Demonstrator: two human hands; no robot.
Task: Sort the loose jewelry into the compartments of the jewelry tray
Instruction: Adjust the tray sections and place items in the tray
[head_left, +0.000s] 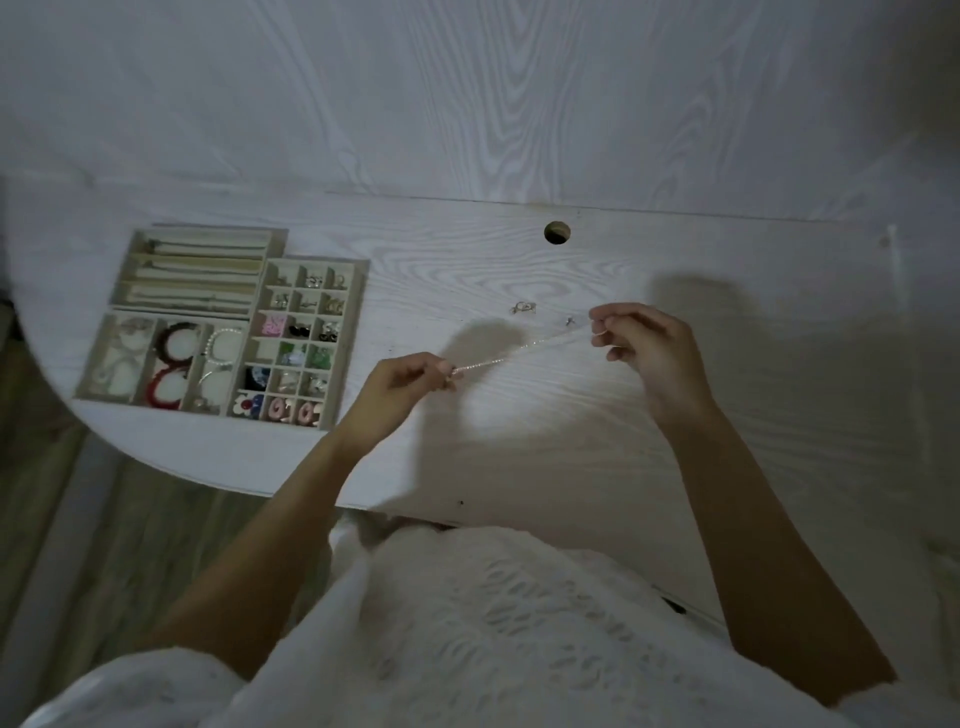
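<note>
A thin silvery chain (524, 349) is stretched taut above the white table between my two hands. My left hand (410, 382) pinches its lower left end, my right hand (636, 340) pinches the upper right end. At the left stands the beige jewelry tray (353, 322), its small square compartments holding earrings and coloured pieces, its wide compartments holding bracelets and a pearl string. A second tray part (208, 270) with long slots lies behind it. A small silver piece (522, 307) and a tiny stud (570, 321) lie loose on the table beyond the chain.
A round cable hole (557, 232) sits in the tabletop near the back wall. The table's curved front edge (208, 480) runs close to my body, with wooden floor at the lower left.
</note>
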